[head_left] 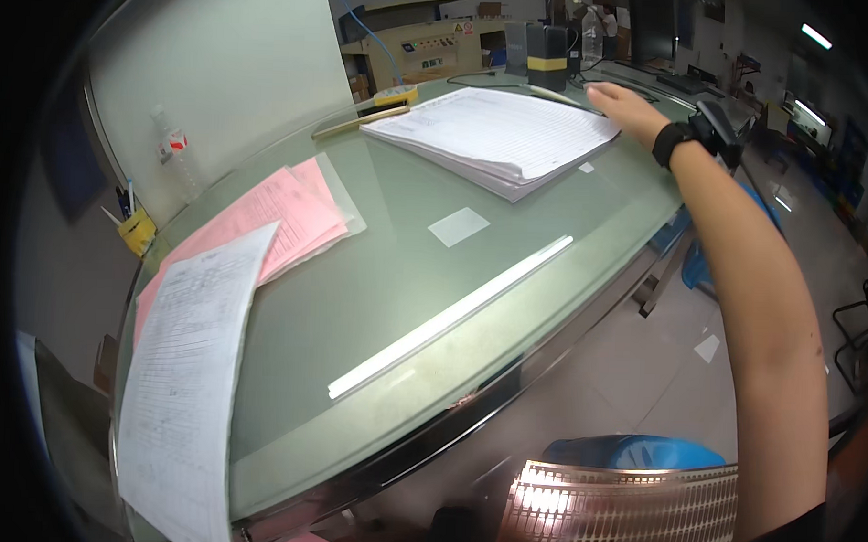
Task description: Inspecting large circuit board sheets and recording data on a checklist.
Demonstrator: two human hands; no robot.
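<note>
My right arm reaches from the lower right to the far right of the glass-topped table (395, 298). The right hand (631, 111), with a black watch (670, 143) at its wrist, is by the far right corner of a thick stack of lined white sheets (496, 130). Its visible fingers look stretched out and hold nothing that I can see. A slim pale pen-like stick (555, 96) lies just left of the fingertips. At the bottom is a copper-coloured perforated metal sheet (626, 512); what supports it is hidden. My left hand does not show.
Pink papers (273, 218) and a written white sheet (187, 367) lie at left, the sheet overhanging the edge. A white strip (452, 315) lies near the front edge. Beyond stand black boxes (546, 60), a yellow pen cup (136, 230) and a blue stool (638, 452).
</note>
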